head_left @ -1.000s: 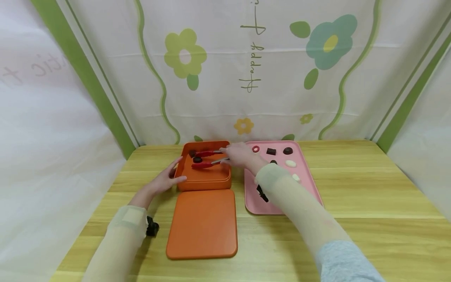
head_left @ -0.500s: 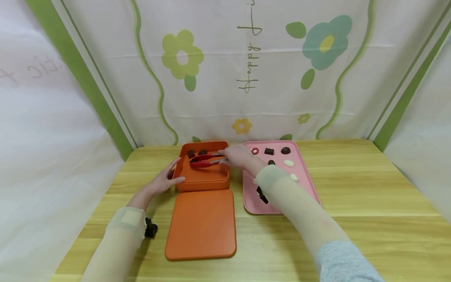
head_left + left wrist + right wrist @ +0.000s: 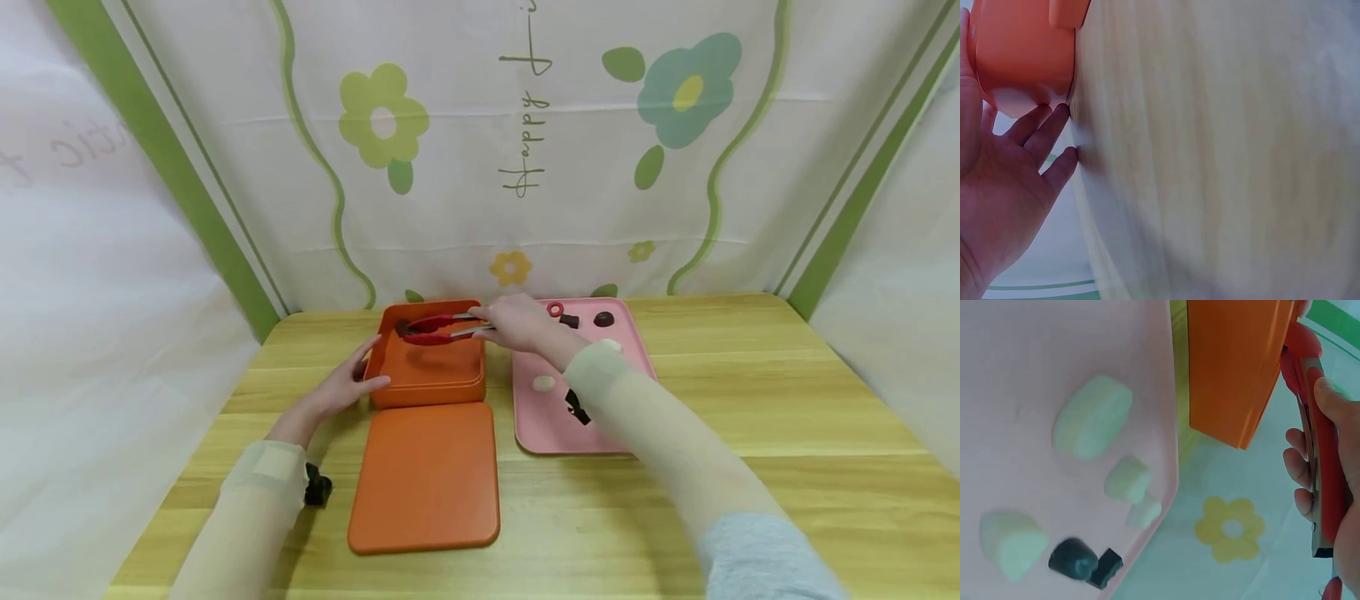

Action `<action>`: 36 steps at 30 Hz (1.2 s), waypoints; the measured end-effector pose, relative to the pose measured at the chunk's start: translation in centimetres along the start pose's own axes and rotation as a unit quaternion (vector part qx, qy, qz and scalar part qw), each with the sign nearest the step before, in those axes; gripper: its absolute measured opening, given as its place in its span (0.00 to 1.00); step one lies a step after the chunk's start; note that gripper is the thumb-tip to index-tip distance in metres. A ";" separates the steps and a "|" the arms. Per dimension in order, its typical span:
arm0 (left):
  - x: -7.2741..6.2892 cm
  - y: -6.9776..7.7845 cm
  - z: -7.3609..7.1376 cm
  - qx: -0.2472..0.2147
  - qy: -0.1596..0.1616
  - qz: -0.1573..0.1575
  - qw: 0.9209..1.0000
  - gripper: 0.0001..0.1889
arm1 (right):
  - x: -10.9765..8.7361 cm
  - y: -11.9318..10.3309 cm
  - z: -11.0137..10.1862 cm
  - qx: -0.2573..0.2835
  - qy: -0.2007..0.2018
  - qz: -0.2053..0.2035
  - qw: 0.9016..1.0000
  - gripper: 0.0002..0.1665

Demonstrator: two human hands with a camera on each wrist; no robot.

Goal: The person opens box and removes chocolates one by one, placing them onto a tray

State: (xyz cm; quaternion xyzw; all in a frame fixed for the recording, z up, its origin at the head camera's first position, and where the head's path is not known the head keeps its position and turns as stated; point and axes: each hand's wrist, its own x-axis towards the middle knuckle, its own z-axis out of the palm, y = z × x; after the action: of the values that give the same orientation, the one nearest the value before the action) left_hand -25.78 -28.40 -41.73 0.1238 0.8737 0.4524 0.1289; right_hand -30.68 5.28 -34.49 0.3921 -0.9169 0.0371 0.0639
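In the head view my right hand [image 3: 516, 323] grips a pair of red-tipped tongs [image 3: 450, 336] over the orange box [image 3: 427, 395]. The tongs' ends spread apart slightly above the box floor. A dark brown piece [image 3: 401, 327] like a chocolate lies in the box's back left corner, partly behind the tongs; whether anything else is hidden there I cannot tell. In the right wrist view the thumb and fingers wrap the tongs' red handle [image 3: 1329, 481]. My left hand [image 3: 347, 388] rests against the box's left side, its fingers spread, as the left wrist view also shows.
A pink tray [image 3: 540, 429] to the right bears several dark and whitish pieces, among them a dark oval [image 3: 603, 319] and a red ring [image 3: 555, 308]. The orange lid [image 3: 425, 479] lies flat before the box. A patterned curtain [image 3: 450, 192] stands behind the table.
My right hand has raised the tongs and shifted them slightly back and right. The round dark piece that lay by the tongs' tips is no longer plainly visible. My left hand stays at the box.
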 end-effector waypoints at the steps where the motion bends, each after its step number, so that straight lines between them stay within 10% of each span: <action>1: 0.0 0.0 0.0 -0.002 -0.001 -0.001 1.000 0.46 | -0.3 0.1 -0.3 0.001 0.002 -0.002 1.000 0.29; 36: 0.0 0.0 -0.1 -0.009 -0.009 0.005 1.000 0.46 | -10.5 2.8 -4.8 -0.013 0.143 -0.063 0.988 0.30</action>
State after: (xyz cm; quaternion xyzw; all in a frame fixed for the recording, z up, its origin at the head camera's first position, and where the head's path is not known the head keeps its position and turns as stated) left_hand -25.85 -28.48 -41.70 0.1312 0.8677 0.4600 0.1354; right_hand -25.09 15.28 -31.35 0.4391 -0.8720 0.0771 0.2020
